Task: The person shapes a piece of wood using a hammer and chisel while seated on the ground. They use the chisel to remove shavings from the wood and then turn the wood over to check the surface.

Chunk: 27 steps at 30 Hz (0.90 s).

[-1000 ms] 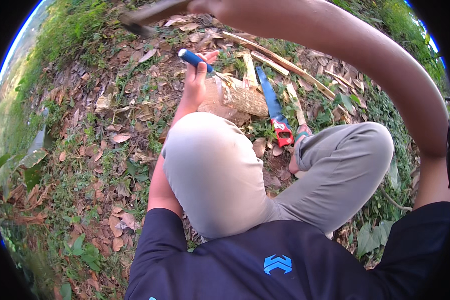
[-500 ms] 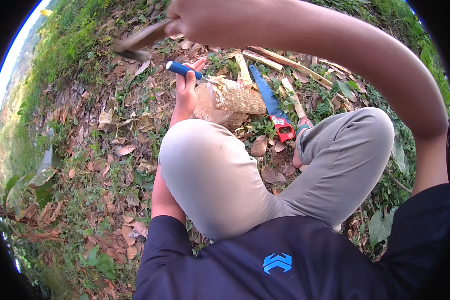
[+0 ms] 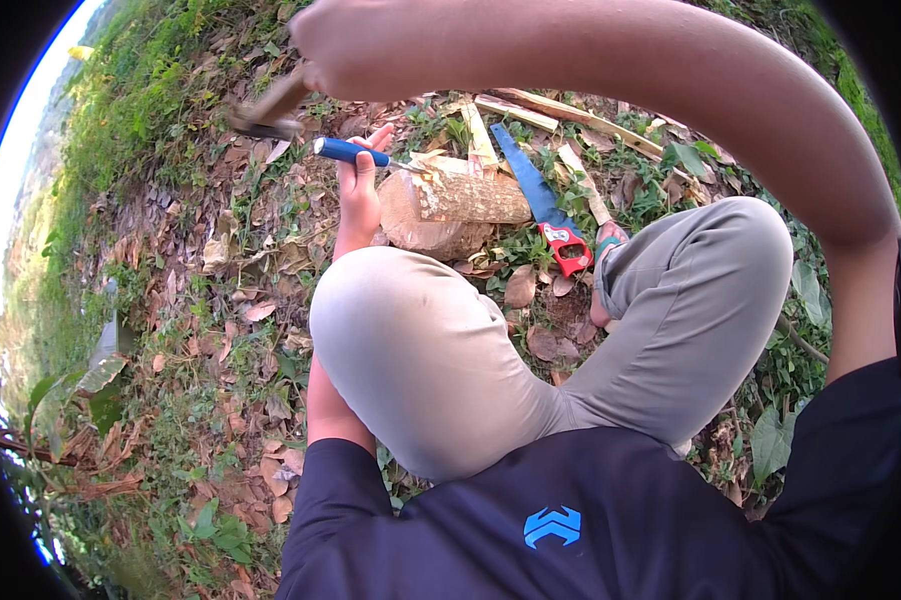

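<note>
My left hand [image 3: 359, 195] grips a blue-handled chisel [image 3: 345, 151] between thumb and fingers, some fingertips stretched out past the handle. The chisel slants, its metal tip at the left end of a short bark-covered piece of log [image 3: 485, 200]. That piece lies on a round, pale-topped wood block [image 3: 402, 212]. Up at the top edge, my right hand [image 3: 345, 50] is closed round the wooden handle of a hammer [image 3: 278, 98]. The hammer's dark head, a little blurred, hangs to the left of the chisel's butt end, apart from it.
A handsaw [image 3: 530, 178] with blue blade and red handle lies right of the log, near my sandalled foot [image 3: 610, 238]. Split wood strips [image 3: 580, 118] are scattered beyond. Dry leaves and low plants cover the ground; my bent knees [image 3: 385, 310] frame the near side.
My right hand has moved left, and the hammer head is lower, nearer the chisel's level. The chisel's butt end has dipped slightly left and down. The view has shifted a little.
</note>
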Available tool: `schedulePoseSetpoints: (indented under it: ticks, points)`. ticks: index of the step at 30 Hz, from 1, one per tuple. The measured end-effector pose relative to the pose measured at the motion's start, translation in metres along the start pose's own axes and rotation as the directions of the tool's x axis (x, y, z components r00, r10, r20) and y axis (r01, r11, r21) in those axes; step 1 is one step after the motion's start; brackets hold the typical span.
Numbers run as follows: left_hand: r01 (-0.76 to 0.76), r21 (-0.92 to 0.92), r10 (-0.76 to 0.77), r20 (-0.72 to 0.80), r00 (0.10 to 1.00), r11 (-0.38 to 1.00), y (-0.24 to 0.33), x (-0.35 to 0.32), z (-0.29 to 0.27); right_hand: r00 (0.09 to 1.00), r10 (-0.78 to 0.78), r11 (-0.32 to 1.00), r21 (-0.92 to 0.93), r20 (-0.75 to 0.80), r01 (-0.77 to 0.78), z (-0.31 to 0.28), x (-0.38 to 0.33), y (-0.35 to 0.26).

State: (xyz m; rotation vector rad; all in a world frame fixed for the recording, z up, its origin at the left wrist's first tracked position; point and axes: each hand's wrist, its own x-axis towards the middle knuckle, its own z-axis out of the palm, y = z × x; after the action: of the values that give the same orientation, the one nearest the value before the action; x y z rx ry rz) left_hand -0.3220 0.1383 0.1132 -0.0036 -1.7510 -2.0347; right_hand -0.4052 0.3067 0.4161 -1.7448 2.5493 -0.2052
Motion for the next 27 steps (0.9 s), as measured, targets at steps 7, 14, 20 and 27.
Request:
schedulePoseSetpoints:
  ticks: [7, 14, 20, 27]
  points:
    - [-0.022, 0.016, 0.022, 0.006, 1.000, 1.000, 0.003, 0.000, 0.001, 0.998, -0.067, 0.998, -0.013, 0.012, 0.068, -0.010, -0.003, 0.001]
    - [-0.019, 0.055, 0.016, 0.047, 0.999, 0.998, 0.001, -0.004, 0.002, 0.997, -0.068, 0.998, 0.018, 0.043, 0.067, -0.013, -0.004, 0.001]
    - [0.023, -0.014, -0.023, -0.008, 1.000, 1.000, -0.002, -0.005, 0.004, 1.000, 0.008, 1.000, 0.027, 0.006, -0.008, 0.001, -0.006, -0.010]
    - [0.012, 0.029, -0.011, -0.011, 1.000, 1.000, -0.008, -0.003, 0.003, 0.996, -0.084, 0.996, 0.024, 0.030, 0.083, 0.008, -0.006, -0.003]
